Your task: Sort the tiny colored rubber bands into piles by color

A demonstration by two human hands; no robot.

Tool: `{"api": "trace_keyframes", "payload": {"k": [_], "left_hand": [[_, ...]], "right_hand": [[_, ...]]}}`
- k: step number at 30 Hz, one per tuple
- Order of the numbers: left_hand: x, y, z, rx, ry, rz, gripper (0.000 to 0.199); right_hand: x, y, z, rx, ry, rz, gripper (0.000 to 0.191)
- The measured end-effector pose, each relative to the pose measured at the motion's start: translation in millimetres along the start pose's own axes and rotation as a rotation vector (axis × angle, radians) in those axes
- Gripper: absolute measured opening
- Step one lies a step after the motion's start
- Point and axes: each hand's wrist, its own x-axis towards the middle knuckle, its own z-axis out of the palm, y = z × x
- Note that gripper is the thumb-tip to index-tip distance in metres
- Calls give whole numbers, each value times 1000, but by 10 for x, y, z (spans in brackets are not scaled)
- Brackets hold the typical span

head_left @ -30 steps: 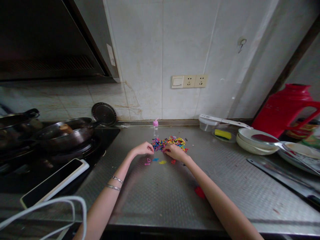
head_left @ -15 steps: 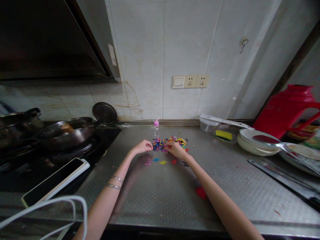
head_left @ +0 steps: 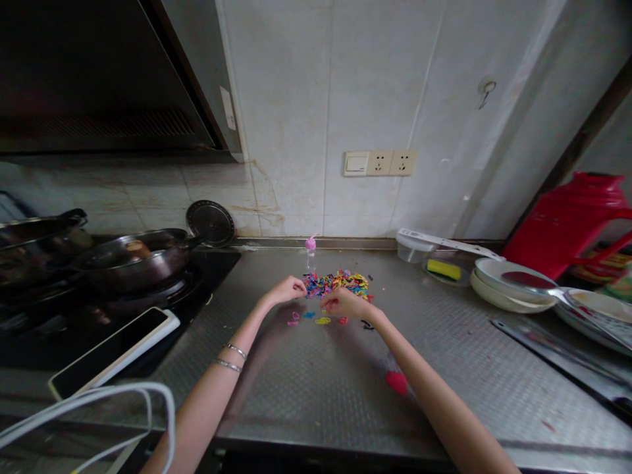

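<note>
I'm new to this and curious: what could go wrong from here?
The right hand is close to the yellow cluster and the red cluster, and might knock them out of place. The left hand is beside the mixed pile, so a nudge could scatter pieces. The small pink-topped container stands just behind the mixed pile and might tip if bumped.

- The left hand [head_left: 288, 290] is by the left end of a heap of little bright bands [head_left: 326, 283].
- The right hand [head_left: 344, 303] is at the heap's front.
- A small pink-topped bottle [head_left: 311, 253] stands behind, on the bench [head_left: 306, 382].
</note>
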Motion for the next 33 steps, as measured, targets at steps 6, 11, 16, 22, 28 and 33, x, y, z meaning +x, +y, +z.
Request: {"api": "trace_keyframes", "payload": {"k": [6,11,16,22,28,33], "left_hand": [[35,-19,78,123,207,-51,22],[40,-28,112,189,227,-77,30],[31,-53,153,200,173,-78,35],[39,-101,161,217,186,-101,31],[38,-125,135,219,203,-80,30],[18,-48,58,215,209,-5,29]], "right_hand": [[-53,-21,7,106,-161,23,31],[-99,-29,-142,270,-160,56,31],[-179,17,-284,370,-40,144,29],[-223,147,-367,354,113,177,24],[-223,279,-346,362,192,217,23],[-251,375,-360,270,248,231,26]]}}
